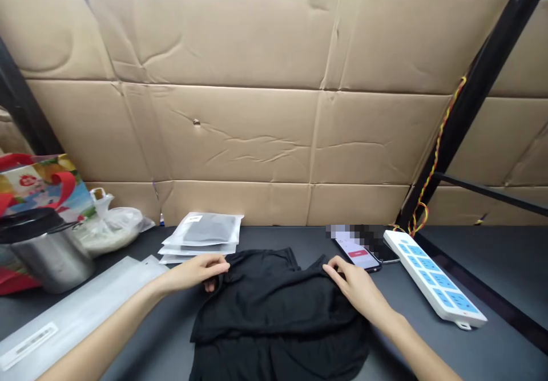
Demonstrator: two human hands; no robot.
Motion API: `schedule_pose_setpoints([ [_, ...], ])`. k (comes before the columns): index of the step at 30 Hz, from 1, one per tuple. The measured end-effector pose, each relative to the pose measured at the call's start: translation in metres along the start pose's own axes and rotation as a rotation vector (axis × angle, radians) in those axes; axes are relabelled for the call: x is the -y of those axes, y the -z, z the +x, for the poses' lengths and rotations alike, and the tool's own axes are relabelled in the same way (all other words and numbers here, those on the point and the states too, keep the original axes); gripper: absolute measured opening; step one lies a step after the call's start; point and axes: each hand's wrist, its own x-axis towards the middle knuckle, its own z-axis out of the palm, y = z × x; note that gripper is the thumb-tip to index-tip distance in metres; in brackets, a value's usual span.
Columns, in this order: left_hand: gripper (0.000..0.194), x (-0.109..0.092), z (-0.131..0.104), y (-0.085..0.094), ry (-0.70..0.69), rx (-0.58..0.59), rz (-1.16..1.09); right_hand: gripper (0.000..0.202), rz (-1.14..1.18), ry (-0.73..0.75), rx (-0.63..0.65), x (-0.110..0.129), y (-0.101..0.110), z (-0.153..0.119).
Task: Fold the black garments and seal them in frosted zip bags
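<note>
A black cloth garment point(278, 312) lies spread on the dark table in front of me, with a fold running across it and its lower part cut off by the frame's bottom edge. Its exact kind is unclear. My left hand point(209, 270) pinches the upper left edge between thumb and fingers. At the upper right edge, my right hand point(349, 281) grips the cloth in the same way. Some fingertips of both hands are hidden by the fabric.
Stacked clear packets point(205, 232) stand behind my left hand. Frosted plastic bags point(85, 307) lie under my left forearm. A steel mug point(55, 255), a plastic bag point(113, 227) and a colourful bag point(47, 181) are at left. Right are a phone point(357, 250) and a power strip point(434, 278). Cardboard point(257, 136) walls the back.
</note>
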Motion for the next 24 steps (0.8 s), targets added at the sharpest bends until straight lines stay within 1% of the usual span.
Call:
schedule_pose_setpoints([
  [2, 0.036, 0.000, -0.005, 0.003, -0.016, 0.011, 0.001, 0.035, 0.031, 0.022, 0.009, -0.001, 0.003, -0.001],
  [4, 0.033, 0.003, -0.007, 0.004, -0.030, -0.003, 0.013, 0.036, 0.034, 0.034, 0.016, -0.005, 0.005, -0.002],
  [6, 0.032, 0.010, -0.006, 0.003, -0.024, -0.065, 0.013, 0.034, 0.011, 0.036, 0.007, -0.010, 0.003, -0.001],
  [8, 0.034, 0.019, -0.001, -0.001, 0.017, -0.146, 0.029, 0.031, -0.019, 0.045, -0.011, -0.016, -0.002, 0.000],
  [10, 0.034, 0.025, 0.002, -0.008, 0.060, -0.212, 0.080, 0.029, -0.046, 0.055, -0.040, -0.020, -0.008, 0.002],
  [13, 0.031, 0.029, 0.003, -0.018, 0.087, -0.282, 0.194, 0.029, -0.078, 0.032, -0.070, -0.023, -0.013, 0.003],
  [15, 0.033, 0.031, -0.001, -0.026, 0.041, -0.392, 0.329, 0.031, -0.087, -0.001, -0.054, -0.024, -0.010, 0.002],
  [17, 0.034, 0.033, -0.006, -0.033, -0.079, -0.508, 0.495, 0.034, -0.088, -0.032, -0.020, -0.026, -0.003, 0.000],
  [19, 0.028, 0.037, -0.010, -0.038, -0.188, -0.546, 0.584, 0.036, -0.081, -0.055, 0.023, -0.029, 0.007, -0.002],
  [21, 0.023, 0.037, -0.013, -0.042, -0.203, -0.554, 0.635, 0.036, -0.011, -0.065, 0.067, -0.031, 0.017, -0.002],
  [23, 0.025, 0.029, -0.014, -0.044, -0.193, -0.611, 0.722, 0.037, 0.114, -0.078, 0.076, -0.032, 0.024, -0.001],
  [24, 0.028, 0.021, -0.014, -0.047, -0.210, -0.639, 0.777, 0.037, 0.160, -0.095, 0.060, -0.031, 0.026, 0.000],
])
